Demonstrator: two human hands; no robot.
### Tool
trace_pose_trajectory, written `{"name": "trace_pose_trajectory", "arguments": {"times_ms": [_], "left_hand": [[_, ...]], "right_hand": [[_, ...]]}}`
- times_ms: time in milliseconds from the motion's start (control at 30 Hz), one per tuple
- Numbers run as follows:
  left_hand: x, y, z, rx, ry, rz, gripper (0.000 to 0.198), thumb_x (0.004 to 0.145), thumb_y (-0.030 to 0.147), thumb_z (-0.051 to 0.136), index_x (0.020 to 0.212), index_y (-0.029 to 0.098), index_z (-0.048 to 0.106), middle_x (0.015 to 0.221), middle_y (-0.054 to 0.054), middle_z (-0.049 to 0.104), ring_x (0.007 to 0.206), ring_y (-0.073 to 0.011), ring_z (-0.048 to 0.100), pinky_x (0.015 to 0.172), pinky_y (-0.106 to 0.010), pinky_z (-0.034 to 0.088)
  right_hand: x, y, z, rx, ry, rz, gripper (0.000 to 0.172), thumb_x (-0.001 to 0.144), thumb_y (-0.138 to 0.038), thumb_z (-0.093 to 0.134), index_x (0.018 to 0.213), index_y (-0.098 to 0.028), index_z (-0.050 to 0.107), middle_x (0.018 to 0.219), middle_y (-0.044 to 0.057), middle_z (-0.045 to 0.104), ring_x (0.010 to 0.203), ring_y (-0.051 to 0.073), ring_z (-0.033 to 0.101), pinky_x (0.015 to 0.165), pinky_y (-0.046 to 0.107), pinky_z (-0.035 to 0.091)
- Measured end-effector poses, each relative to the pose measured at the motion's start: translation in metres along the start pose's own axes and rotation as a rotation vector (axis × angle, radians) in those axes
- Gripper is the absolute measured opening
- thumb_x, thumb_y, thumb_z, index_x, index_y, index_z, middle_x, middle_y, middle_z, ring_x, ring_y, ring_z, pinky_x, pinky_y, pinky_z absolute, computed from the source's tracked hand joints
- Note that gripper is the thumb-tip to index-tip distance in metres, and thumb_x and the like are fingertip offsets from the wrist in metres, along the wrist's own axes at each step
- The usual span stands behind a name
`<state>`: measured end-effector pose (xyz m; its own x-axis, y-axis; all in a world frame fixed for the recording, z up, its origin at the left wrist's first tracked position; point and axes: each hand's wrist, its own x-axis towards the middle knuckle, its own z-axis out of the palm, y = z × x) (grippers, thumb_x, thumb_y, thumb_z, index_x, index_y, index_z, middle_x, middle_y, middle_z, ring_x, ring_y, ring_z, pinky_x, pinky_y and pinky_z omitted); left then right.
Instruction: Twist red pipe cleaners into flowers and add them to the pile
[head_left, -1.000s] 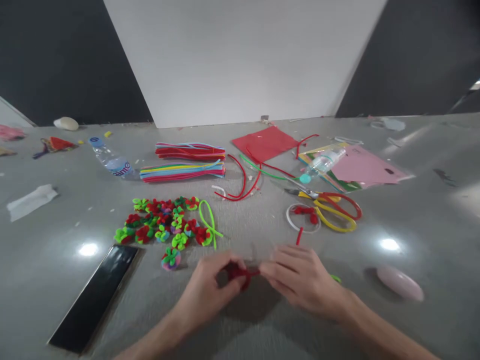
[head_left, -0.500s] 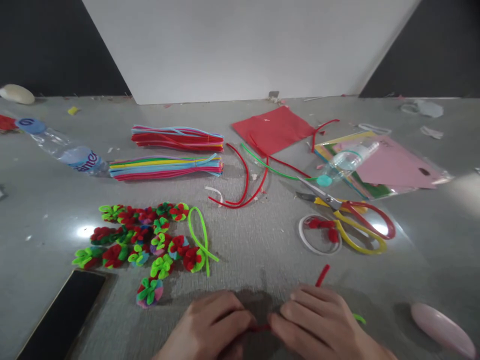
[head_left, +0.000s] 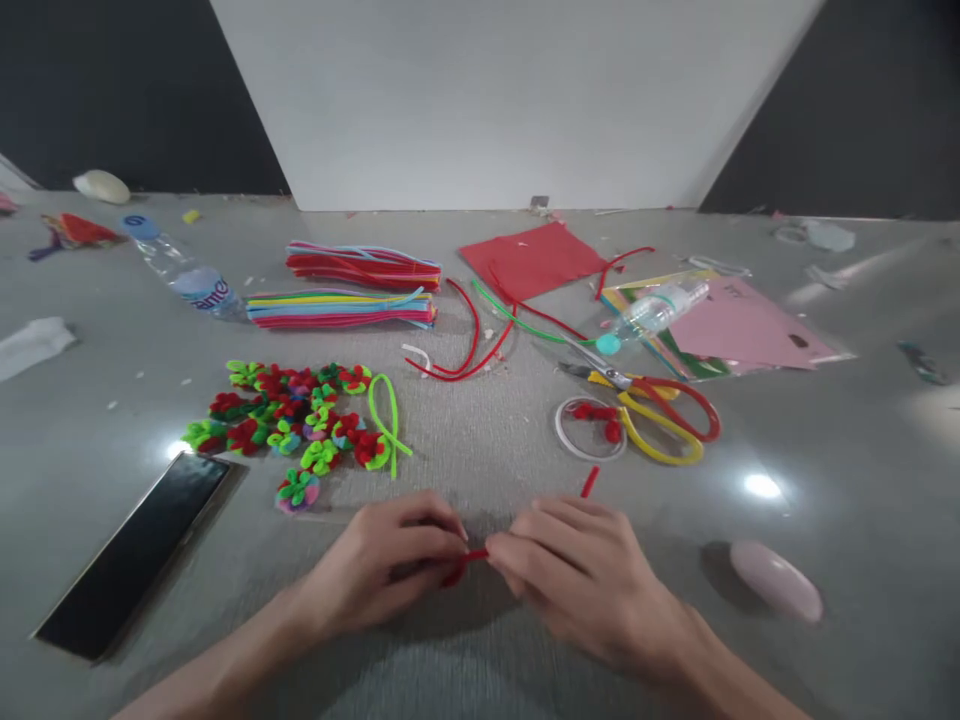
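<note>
A red pipe cleaner [head_left: 476,554] stretches between my two hands, low over the front of the table. My left hand [head_left: 401,555] pinches one end, where a small red bent part shows under the fingertips. My right hand [head_left: 574,570] is closed around the other side, and a red tip sticks up beyond its knuckles. Much of the pipe cleaner is hidden inside the fingers. Left of my hands lie several small pipe-cleaner flowers [head_left: 285,436], red and green. Beside them rests a looped bright green pipe cleaner [head_left: 386,420].
Scissors [head_left: 667,400] lie beside a tape ring [head_left: 556,430] with red pieces inside. Behind are pipe-cleaner bundles [head_left: 341,309], red felt [head_left: 529,262] and a small bottle [head_left: 652,312]. A larger bottle [head_left: 187,275] and a phone [head_left: 135,555] are left; a pink oval object [head_left: 776,580] is right.
The view has tipped down, so the table's things and my hands appear higher and more of my forearms shows. Both hands still grip the red pipe cleaner.
</note>
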<state>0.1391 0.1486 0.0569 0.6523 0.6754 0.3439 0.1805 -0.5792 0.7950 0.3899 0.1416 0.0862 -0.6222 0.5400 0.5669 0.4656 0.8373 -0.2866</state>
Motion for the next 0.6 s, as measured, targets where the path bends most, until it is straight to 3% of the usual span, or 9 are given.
{"name": "trace_pose_trajectory", "arguments": {"times_ms": [333,467,600], "left_hand": [[-0.009,-0.001,0.003,-0.17,0.05,-0.054,0.013,0.096,0.008,0.065,0.097,0.015,0.076,0.097,-0.007,0.076,0.088,-0.0144,0.069,0.083,-0.024,0.052],[-0.008,0.0,0.0,-0.277,0.098,-0.18,0.012,0.097,0.012,0.065,0.093,0.015,0.076,0.091,-0.005,0.074,0.083,-0.0136,0.066,0.078,-0.024,0.05],[-0.004,0.001,-0.002,-0.357,0.164,-0.214,0.013,0.097,0.017,0.066,0.09,0.015,0.076,0.094,-0.006,0.073,0.087,-0.0157,0.065,0.08,-0.026,0.05]], "right_hand": [[-0.002,-0.004,0.007,-0.082,0.018,-0.008,0.022,0.11,-0.019,0.053,0.094,-0.018,0.069,0.077,0.0,0.066,0.069,0.014,0.056,0.065,0.029,0.04],[0.003,-0.004,0.014,-0.064,0.061,0.093,0.017,0.109,-0.019,0.056,0.098,-0.018,0.069,0.08,0.0,0.066,0.071,0.012,0.059,0.067,0.026,0.041],[0.013,-0.003,0.018,-0.049,0.073,0.175,0.014,0.107,-0.016,0.058,0.098,-0.019,0.069,0.082,0.0,0.068,0.071,0.011,0.06,0.066,0.025,0.041]]}}
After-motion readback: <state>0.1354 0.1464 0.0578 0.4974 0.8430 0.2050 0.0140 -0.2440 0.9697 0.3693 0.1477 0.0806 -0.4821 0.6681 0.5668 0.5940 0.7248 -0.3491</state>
